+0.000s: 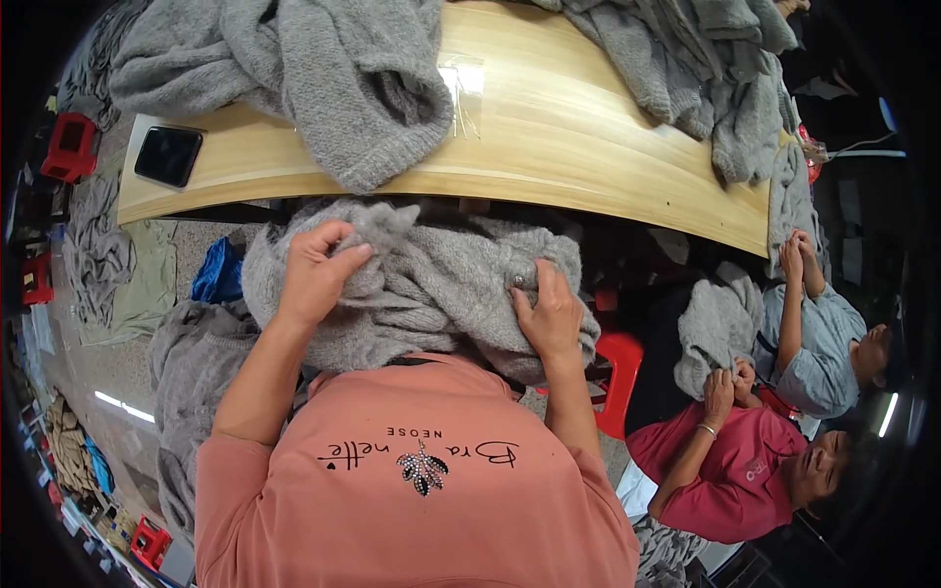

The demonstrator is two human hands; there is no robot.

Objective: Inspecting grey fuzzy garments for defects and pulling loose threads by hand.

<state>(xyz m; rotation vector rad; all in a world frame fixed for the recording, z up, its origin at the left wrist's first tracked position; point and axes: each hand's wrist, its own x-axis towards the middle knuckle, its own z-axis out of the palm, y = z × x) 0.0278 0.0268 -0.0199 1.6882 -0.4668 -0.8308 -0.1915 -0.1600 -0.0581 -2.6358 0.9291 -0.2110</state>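
Note:
Across my lap lies a grey knitted garment (441,284), bunched into folds below the table edge. My left hand (319,269) is closed, pinching a fold of it between thumb and fingers. My right hand (552,309) grips the garment's right part, thumb and fingers bent against the knit. Beside that thumb is a small round shiny piece (520,280), too small to make out. The garment's underside is hidden.
Ahead stands a wooden table (559,108) bearing heaped grey knitwear (368,88), a black phone (169,156) and thin needle-like pieces. More knitwear (191,372) hangs at my left. A red stool (618,382) is at my right, where two people handle grey knits.

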